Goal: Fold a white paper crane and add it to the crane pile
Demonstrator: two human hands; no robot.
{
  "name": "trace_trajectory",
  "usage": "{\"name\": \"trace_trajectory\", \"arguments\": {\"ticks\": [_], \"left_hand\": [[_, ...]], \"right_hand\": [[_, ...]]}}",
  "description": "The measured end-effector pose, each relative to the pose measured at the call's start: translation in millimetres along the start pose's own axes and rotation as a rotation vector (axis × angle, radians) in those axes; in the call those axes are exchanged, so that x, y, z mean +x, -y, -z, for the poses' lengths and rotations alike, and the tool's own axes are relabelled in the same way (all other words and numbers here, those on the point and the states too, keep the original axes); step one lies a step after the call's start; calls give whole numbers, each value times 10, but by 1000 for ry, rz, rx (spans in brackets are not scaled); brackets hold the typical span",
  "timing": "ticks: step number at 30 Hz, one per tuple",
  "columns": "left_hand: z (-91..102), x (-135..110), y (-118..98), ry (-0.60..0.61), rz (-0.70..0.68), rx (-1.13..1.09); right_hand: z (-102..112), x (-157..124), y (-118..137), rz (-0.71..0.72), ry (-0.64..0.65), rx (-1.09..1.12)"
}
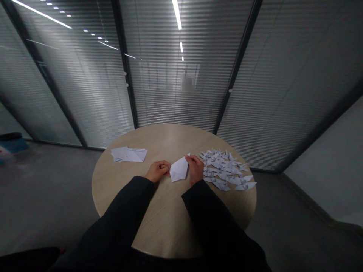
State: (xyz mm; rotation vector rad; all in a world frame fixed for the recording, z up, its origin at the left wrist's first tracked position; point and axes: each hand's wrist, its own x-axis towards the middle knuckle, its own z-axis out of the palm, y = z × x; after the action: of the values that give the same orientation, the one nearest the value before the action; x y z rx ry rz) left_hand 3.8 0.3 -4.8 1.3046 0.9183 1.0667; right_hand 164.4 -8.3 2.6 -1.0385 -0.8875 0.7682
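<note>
- Head view: the left hand (157,170) is held palm-down, its fingers curled together and pinching the left edge of the folded white paper (179,169).
- The right hand (195,169) is pressed against the paper's right edge, fingers together.
- The paper is held between the hands, its long axis tilted, tip pointed away and rightward.
- Paper cranes (224,170) are heaped just beyond the right hand; paper sheets (129,154) are laid beyond the left, on the round wooden table (167,138).

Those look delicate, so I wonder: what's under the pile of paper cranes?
A round wood-grain table lies beneath the paper cranes; the surface under them is covered, so only the wood around the pile shows.
</note>
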Motion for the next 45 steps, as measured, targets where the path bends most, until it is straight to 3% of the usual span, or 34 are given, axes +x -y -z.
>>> {"name": "trace_trajectory", "arguments": {"ticks": [8, 11, 14, 17, 23, 36, 41, 45], "left_hand": [[43, 17, 1, -66, 29, -79], [50, 17, 0, -117, -50, -21], [36, 2, 13, -49, -92, 124], [26, -14, 27, 21, -71, 230], [37, -22, 0, -6, -90, 328], [23, -46, -2, 23, -61, 327], [23, -36, 15, 24, -70, 313], [6, -57, -10, 21, -48, 312]], "right_hand": [[40, 71, -54, 11, -137, -19], [7, 41, -82, -43, 60, 26], [-43, -17, -96, -99, 250, 20], [-65, -45, -105, -121, 296, 26], [-66, -71, -121, -167, 472, -100], [-25, -35, -66, -45, 206, -82], [-30, -43, -73, -17, 184, -98], [-15, -9, -162, -39, 245, -38]]}}
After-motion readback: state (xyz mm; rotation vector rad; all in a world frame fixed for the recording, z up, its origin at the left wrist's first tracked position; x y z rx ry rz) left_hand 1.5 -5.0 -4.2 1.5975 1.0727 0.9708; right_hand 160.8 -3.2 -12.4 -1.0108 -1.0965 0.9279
